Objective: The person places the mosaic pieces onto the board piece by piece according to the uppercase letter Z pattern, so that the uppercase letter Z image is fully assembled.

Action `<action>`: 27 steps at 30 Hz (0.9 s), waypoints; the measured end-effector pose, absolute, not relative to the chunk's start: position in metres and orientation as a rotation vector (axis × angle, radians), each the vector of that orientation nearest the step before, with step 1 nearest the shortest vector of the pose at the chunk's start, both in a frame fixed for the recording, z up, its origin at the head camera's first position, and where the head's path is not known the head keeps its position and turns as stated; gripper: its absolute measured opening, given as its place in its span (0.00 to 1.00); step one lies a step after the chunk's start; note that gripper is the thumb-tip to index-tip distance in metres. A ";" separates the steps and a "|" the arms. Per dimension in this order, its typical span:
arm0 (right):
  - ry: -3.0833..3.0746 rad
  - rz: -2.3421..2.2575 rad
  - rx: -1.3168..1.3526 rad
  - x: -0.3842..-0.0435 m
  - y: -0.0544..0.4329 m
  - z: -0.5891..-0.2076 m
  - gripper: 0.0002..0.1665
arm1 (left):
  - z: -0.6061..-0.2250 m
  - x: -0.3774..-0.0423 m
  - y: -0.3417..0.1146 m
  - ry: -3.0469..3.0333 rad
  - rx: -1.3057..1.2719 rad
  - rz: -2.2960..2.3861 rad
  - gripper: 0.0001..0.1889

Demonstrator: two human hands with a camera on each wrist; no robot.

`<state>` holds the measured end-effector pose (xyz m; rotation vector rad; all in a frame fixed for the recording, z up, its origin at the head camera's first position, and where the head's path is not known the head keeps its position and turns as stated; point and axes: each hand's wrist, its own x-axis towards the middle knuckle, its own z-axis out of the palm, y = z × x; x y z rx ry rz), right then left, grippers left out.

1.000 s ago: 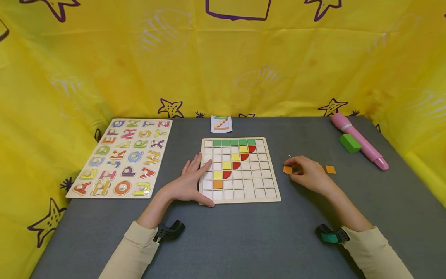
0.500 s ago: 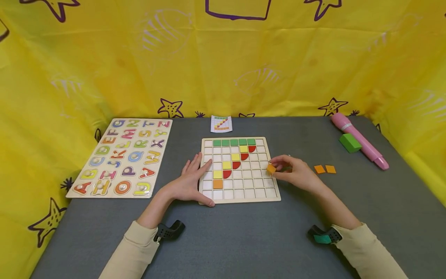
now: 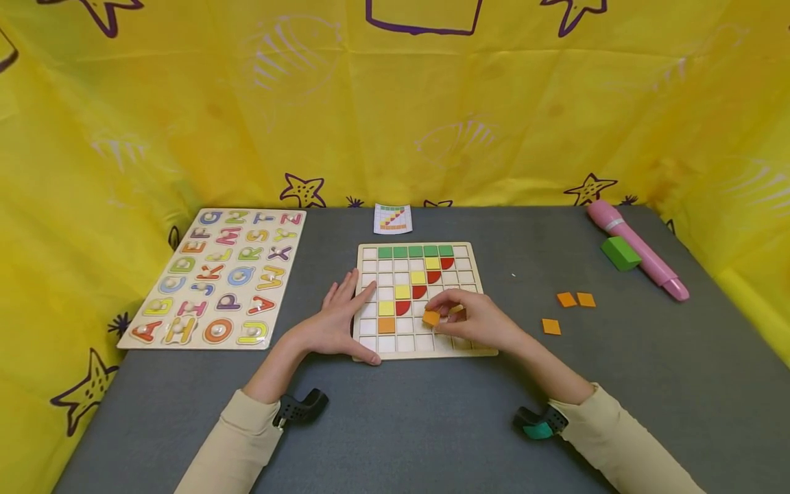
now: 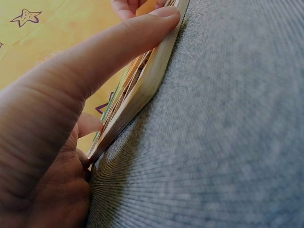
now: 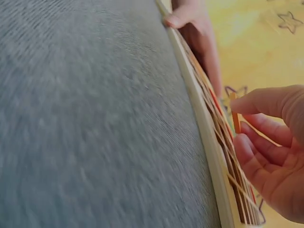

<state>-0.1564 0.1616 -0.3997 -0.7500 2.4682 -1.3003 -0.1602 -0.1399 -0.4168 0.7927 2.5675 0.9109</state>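
A wooden grid board lies mid-table, with green squares along its top row. Yellow squares and red quarter-round pieces run diagonally below them, and one orange square sits at the lower left. My left hand rests spread at the board's left side, fingers straight; its thumb lies on the near corner, as the left wrist view also shows. Over the board's lower middle, my right hand pinches an orange square tile between thumb and fingertips. The right wrist view shows this tile edge-on, above the board.
Three loose orange tiles lie right of the board. A small pattern card is behind it. An alphabet puzzle board lies at left. A green block and a pink microphone-shaped object lie at far right.
My right hand has carried the orange tile leftward from the table to over the board. Another loose orange tile, hidden before, now shows on the right. My left hand has stayed put.
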 end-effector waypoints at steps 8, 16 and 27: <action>2.548 -1.189 -0.931 -0.154 0.137 -0.402 0.16 | -0.416 -0.159 -0.139 2.564 0.781 0.911 0.66; 2.573 -1.143 -1.006 -0.154 0.128 -0.406 0.14 | -0.416 -0.159 -0.139 2.566 0.788 0.916 0.66; 2.519 -1.241 -0.978 -0.154 0.127 -0.409 0.14 | -0.417 -0.159 -0.139 2.578 0.795 0.907 0.67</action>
